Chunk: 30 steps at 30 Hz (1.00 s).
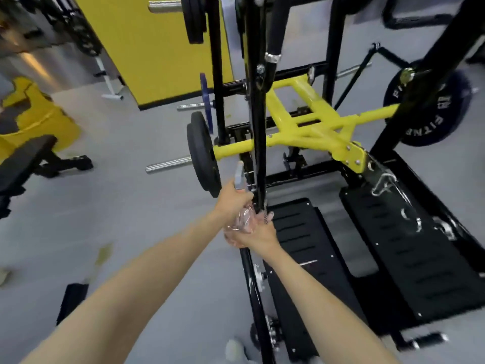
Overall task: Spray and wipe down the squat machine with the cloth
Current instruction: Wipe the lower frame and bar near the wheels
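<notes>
1. Squat machine (309,122) took up most of the view, footplates (294,232) low at the right.
2. Left hand (232,198) was clamped on the clear spray bottle (242,219), nozzle up by the black upright (258,127), probably to mist it.
3. Right hand (258,233) cupped the bottle's base, steadying it I guess.
4. Couldn't spot the cloth.

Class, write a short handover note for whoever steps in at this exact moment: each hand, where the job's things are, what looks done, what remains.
Left hand: shut on the clear spray bottle, grey nozzle up, right beside the black upright bar.
Right hand: against the bottle's lower body, fingers by the bar; whether it grips is unclear.
Cloth: not visible in this view.
Squat machine: yellow frame and black footplates straight ahead.
Done: cannot tell; no wet patches readable.
Left: probably spray the upright, find the cloth, wipe frame and plates.
</notes>
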{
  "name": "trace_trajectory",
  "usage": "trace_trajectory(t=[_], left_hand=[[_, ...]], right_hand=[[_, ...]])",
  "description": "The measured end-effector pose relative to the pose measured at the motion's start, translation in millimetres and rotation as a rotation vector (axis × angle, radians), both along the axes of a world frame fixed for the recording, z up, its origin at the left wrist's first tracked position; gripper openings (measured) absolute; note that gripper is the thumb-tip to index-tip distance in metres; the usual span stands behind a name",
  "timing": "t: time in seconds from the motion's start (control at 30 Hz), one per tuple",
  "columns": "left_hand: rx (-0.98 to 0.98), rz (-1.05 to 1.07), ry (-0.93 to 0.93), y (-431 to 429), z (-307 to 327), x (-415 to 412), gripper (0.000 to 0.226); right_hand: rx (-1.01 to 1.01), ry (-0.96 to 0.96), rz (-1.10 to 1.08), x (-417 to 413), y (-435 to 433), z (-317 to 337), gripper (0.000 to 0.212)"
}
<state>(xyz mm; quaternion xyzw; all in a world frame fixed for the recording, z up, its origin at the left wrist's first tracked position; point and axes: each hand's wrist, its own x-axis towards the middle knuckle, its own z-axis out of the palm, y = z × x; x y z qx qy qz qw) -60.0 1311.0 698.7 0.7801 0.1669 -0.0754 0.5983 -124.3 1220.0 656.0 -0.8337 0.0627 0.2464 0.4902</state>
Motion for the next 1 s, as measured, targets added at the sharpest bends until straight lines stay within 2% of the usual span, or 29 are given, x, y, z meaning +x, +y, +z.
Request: trace_trajectory(t=[0.1, 0.27, 0.4, 0.53, 0.57, 0.63, 0.7, 0.77, 0.83, 0.87, 0.93, 1.0], left_hand=[[0.005, -0.063, -0.015, -12, -4, 1, 0.031], [-0.003, -0.171, 0.010, -27, -26, -4, 0.045], [0.014, -0.238, 0.049, -17, -54, 3, 0.031], [0.051, -0.277, 0.164, 6, -95, 22, 0.028], [0.062, -0.281, 0.209, 9, -104, 21, 0.027], [0.081, -0.315, 0.278, 26, -140, 44, 0.027], [0.116, -0.349, 0.341, 47, -182, 70, 0.023], [0.196, -0.417, 0.387, 69, -222, 97, 0.030], [0.238, -0.473, 0.420, 89, -259, 127, 0.038], [0.241, -0.481, 0.442, 98, -272, 140, 0.043], [0.243, -0.467, 0.494, 111, -300, 169, 0.046], [0.257, -0.466, 0.524, 118, -324, 194, 0.044]], right_hand=[[-0.022, 0.022, -0.078, -6, -12, -3, 0.091], [-0.021, 0.048, 0.020, -20, -38, 0, 0.094], [0.032, 0.158, -0.080, -23, -33, -32, 0.089], [0.021, 0.280, -0.216, -14, -5, -98, 0.100], [0.016, 0.326, -0.235, -18, -4, -112, 0.094], [-0.014, 0.383, -0.289, -3, 10, -150, 0.061], [-0.062, 0.455, -0.365, 18, 28, -177, 0.043], [-0.035, 0.468, -0.519, 35, 40, -205, 0.039], [-0.094, 0.452, -0.491, 52, 51, -236, 0.042], [-0.116, 0.506, -0.469, 58, 58, -250, 0.037], [-0.037, 0.623, -0.600, 71, 70, -268, 0.035], [-0.011, 0.634, -0.658, 83, 79, -287, 0.037]])
